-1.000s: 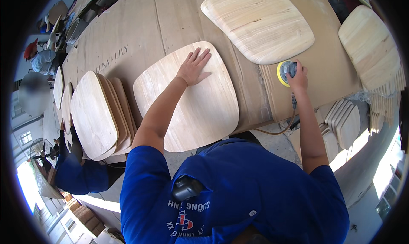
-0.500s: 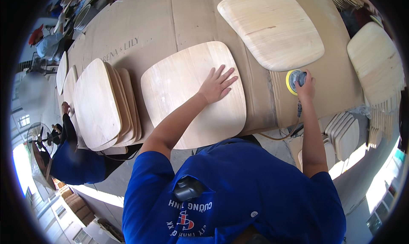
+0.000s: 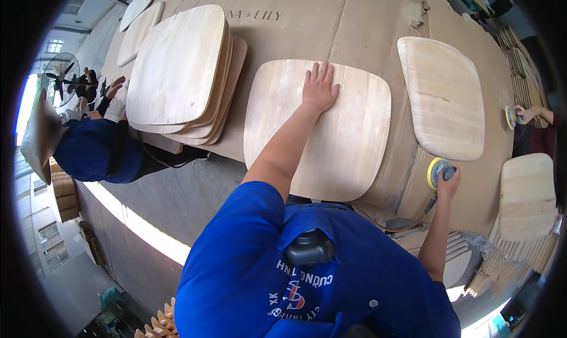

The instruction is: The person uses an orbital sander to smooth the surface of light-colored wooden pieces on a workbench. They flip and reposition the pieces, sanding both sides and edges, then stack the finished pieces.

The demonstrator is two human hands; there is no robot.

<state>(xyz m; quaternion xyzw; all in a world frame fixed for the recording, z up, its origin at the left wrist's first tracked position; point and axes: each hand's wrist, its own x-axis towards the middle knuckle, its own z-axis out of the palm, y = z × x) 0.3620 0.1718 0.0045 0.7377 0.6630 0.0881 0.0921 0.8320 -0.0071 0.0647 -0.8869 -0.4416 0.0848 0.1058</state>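
Left hand (image 3: 319, 89), fingers spread, lies flat on the pale rounded-square plywood seat panel (image 3: 348, 131) on the cardboard-covered bench (image 3: 307, 25). Right hand (image 3: 447, 186) grips the yellow-padded orbital sander (image 3: 438, 171) beside the panel's right edge.

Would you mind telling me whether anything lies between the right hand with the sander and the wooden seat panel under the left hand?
Nothing visible does. The right hand holds the yellow-disc sander on the cardboard-covered table, just off the right edge of the seat panel. The left hand lies flat on that panel; only bare cardboard lies between.
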